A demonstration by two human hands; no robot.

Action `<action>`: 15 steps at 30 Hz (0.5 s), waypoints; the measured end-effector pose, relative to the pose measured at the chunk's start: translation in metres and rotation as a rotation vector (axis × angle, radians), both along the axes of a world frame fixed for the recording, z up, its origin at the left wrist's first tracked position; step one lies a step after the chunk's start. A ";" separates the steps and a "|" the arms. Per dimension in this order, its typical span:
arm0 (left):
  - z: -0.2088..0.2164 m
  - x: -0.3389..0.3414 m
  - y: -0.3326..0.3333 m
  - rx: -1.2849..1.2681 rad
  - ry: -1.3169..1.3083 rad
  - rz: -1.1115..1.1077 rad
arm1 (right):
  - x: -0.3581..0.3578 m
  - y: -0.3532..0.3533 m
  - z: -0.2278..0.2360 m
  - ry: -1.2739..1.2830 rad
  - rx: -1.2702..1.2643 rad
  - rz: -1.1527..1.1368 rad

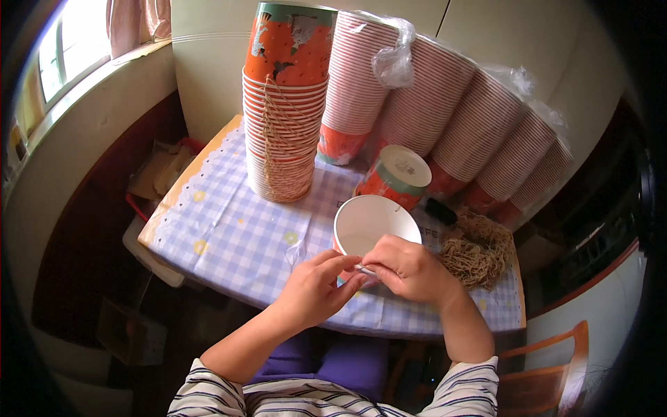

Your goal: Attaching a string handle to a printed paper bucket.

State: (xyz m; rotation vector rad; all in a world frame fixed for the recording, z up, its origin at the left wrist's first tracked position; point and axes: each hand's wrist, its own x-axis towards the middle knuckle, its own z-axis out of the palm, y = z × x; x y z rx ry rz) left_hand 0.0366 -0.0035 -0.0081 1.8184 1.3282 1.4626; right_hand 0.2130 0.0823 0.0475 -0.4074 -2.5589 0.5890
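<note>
A paper bucket (372, 217) with a white inside stands upright at the table's near edge, its outside mostly hidden. A short bit of twine shows by its far rim. At the near rim, my left hand (321, 286) pinches the edge between thumb and fingers. Right against those fingertips, my right hand (410, 267) is closed in a pinch. Whatever lies between its fingers is too small and covered to make out. To the right of the bucket lies a loose bundle of tan twine (479, 250).
Behind the bucket, an orange-and-green bucket (399, 170) sits upside down. A tall stack of buckets (288, 104) with twine hanging down it rises at left. Several plastic-wrapped stacks (424, 90) line the back. A checked cloth (229, 229) covers the table; a wooden chair (549, 386) stands at right.
</note>
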 end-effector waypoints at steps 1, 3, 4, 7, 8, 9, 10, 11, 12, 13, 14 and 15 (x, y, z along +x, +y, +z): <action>-0.001 0.001 0.001 0.003 0.003 -0.001 | -0.001 -0.003 0.001 0.003 0.003 -0.001; -0.007 0.003 0.004 0.098 -0.023 0.032 | -0.001 -0.006 0.001 0.019 0.147 -0.022; -0.006 0.002 0.003 0.101 -0.020 0.030 | -0.002 -0.007 0.002 0.022 0.150 -0.024; -0.002 0.001 0.000 0.034 0.045 0.009 | -0.001 -0.011 0.003 0.034 0.211 -0.033; 0.000 0.002 -0.001 0.034 0.034 0.017 | -0.001 -0.011 0.002 0.041 0.212 -0.033; 0.001 0.002 -0.002 0.033 0.024 0.027 | -0.002 -0.011 0.001 0.048 0.212 -0.031; -0.001 0.001 -0.002 0.034 0.026 0.027 | -0.002 -0.013 0.001 0.050 0.213 -0.031; -0.004 0.001 -0.002 0.002 -0.042 0.010 | -0.002 -0.014 0.002 0.050 0.172 -0.022; -0.005 0.000 -0.002 -0.029 -0.110 -0.008 | -0.002 -0.014 0.002 0.049 0.131 -0.016; -0.005 -0.001 -0.003 -0.028 -0.108 -0.010 | -0.002 -0.014 0.002 0.052 0.132 -0.017; -0.005 -0.003 -0.004 -0.094 -0.149 -0.045 | -0.001 -0.013 0.001 0.051 0.134 0.020; -0.005 -0.004 -0.004 -0.160 -0.190 -0.080 | -0.001 -0.012 0.001 0.050 0.135 0.056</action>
